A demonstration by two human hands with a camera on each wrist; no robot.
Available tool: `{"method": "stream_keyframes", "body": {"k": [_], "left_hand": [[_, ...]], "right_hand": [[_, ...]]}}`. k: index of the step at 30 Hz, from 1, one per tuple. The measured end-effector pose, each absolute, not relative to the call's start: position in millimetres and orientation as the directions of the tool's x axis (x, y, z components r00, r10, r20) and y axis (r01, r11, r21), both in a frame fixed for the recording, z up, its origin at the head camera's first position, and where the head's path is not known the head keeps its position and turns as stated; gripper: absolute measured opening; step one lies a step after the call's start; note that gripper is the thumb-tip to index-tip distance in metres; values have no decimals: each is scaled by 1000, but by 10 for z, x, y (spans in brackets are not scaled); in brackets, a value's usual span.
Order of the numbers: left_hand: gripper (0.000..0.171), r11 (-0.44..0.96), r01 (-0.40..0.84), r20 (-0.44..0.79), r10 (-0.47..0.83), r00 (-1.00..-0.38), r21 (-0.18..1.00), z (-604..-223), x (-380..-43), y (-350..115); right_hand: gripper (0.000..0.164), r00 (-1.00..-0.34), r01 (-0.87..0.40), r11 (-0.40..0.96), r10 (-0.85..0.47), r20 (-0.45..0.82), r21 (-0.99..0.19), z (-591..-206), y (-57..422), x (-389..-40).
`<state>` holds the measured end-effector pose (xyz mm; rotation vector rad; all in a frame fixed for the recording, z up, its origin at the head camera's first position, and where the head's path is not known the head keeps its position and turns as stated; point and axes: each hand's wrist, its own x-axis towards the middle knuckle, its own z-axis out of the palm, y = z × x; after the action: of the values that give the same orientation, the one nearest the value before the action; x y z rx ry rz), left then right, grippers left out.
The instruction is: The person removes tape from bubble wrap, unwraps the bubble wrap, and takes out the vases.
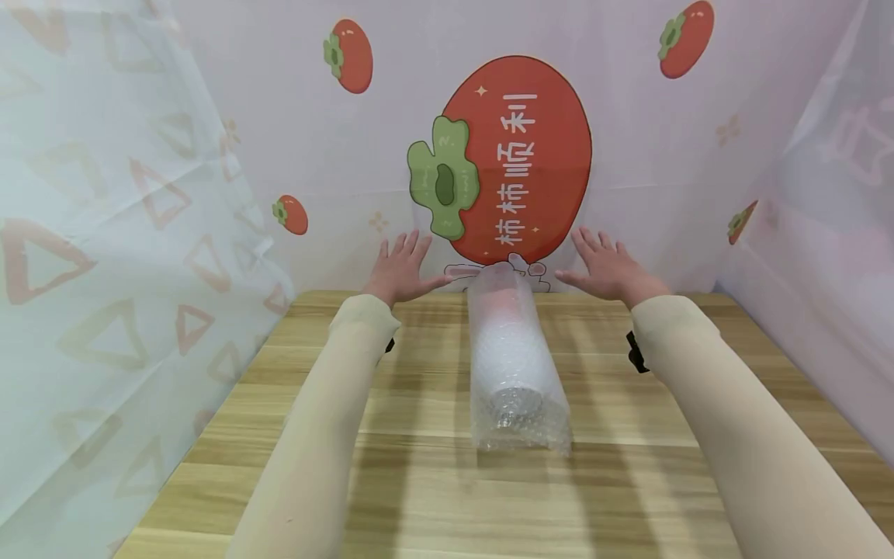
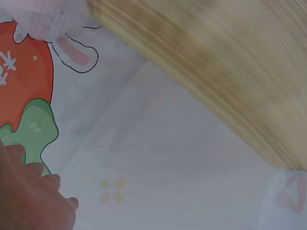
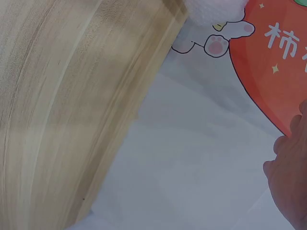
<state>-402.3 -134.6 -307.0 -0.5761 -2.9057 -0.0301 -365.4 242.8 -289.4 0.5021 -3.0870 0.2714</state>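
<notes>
A roll-shaped bundle of clear bubble wrap (image 1: 513, 349) lies lengthwise on the wooden table, its near end loose and rumpled, its far end by the back edge. What is inside shows only as white, with a pinkish tint toward the far end. To its left my left hand (image 1: 403, 270) is raised with fingers spread, apart from the bundle. On the other side my right hand (image 1: 609, 268) is held up the same way, holding nothing. Each wrist view catches one hand at a lower corner and part of the bubble wrap (image 2: 50, 17) at the top.
The wooden table (image 1: 419, 497) ends at a straight back edge. Behind it hangs a pale cloth backdrop (image 1: 279, 116) printed with a big red persimmon (image 1: 552, 155) and white characters. Patterned cloth (image 1: 91, 194) also hangs at the left, and more cloth (image 1: 824, 256) at the right.
</notes>
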Motion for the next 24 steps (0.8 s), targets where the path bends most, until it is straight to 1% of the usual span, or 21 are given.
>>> {"method": "stream_keyframes", "body": {"k": [11,24], "left_hand": [[96,921,388,202,373,-906,41,-3117,-4046,-1334],[97,917,394,188,377,-907,59,-3172,-4033,-1345]], "right_hand": [[95,-947,-319,925,-321,21,-209,-2923,2431,-3662],[93,-942,-332,916,-334,28,-226,-2930,2438,-3646]]}}
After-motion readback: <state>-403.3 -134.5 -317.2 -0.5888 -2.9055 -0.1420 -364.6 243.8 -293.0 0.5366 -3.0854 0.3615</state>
